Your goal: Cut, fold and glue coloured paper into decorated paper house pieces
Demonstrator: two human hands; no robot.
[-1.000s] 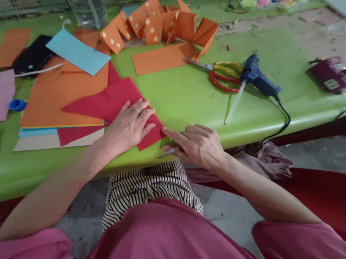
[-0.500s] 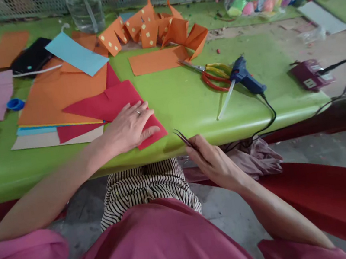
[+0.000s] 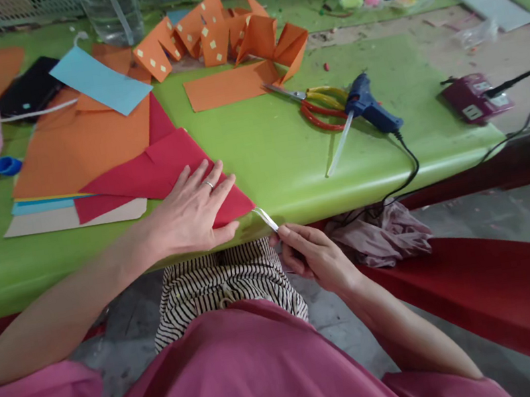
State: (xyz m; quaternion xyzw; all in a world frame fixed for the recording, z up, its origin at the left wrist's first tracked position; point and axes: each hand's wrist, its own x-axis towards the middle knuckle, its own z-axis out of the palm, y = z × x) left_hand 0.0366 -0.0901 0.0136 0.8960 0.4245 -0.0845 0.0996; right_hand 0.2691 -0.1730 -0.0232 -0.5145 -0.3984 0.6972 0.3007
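Observation:
Under my left hand, which lies flat with its fingers spread, is a folded piece of red paper near the table's front edge. My right hand is closed around metal tweezers. Their tips are at the pointed right corner of the red paper; I cannot tell whether they pinch it. To the left, the red paper overlaps a stack of orange paper with blue, red and pale sheets beneath. A light blue strip rests across the stack's top.
Scissors and a blue glue gun lie on the green table to the right. Folded orange paper stands at the back beside a clear bottle. A purple power socket with a cable sits far right.
My right hand has turned and brought the tweezers left to the red paper's corner. My left hand has spread its fingers more on the paper. The view has shifted slightly.

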